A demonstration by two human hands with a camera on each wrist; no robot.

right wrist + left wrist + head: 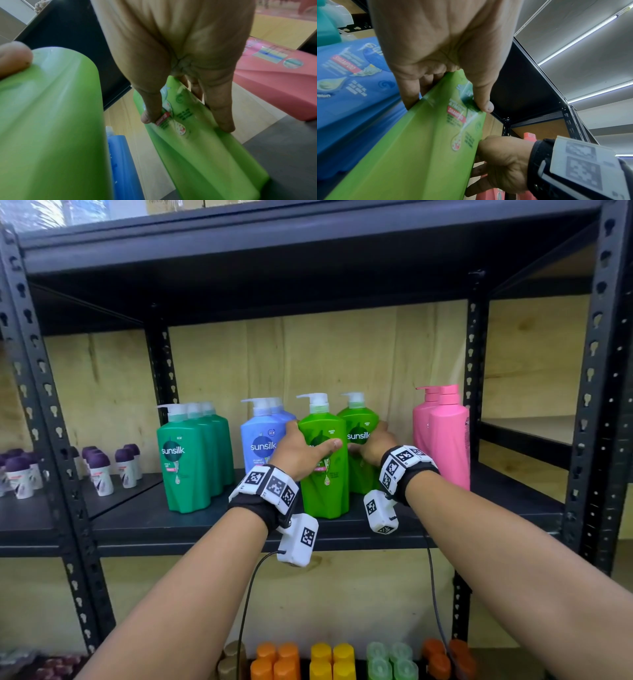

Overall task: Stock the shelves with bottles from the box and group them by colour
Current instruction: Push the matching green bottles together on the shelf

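Two lime green pump bottles stand on the black shelf (479,510). My left hand (306,446) grips the front lime bottle (325,494) round its upper body, thumb across the label. In the left wrist view the left hand (445,83) clasps the same front lime bottle (411,148). My right hand (369,441) grips the rear lime bottle (359,419), which stands further back and to the right. The right wrist view has the right hand (186,108) pinching that rear lime bottle (197,155) between thumb and fingers. Dark green bottles (185,467), blue bottles (257,440) and pink bottles (445,440) stand grouped alongside.
Small purple-capped bottles (99,474) fill the shelf bay to the left. Orange (274,660), yellow (330,660) and pale green capped bottles (390,660) stand on the shelf below. A black upright (474,392) rises behind the pink bottles.
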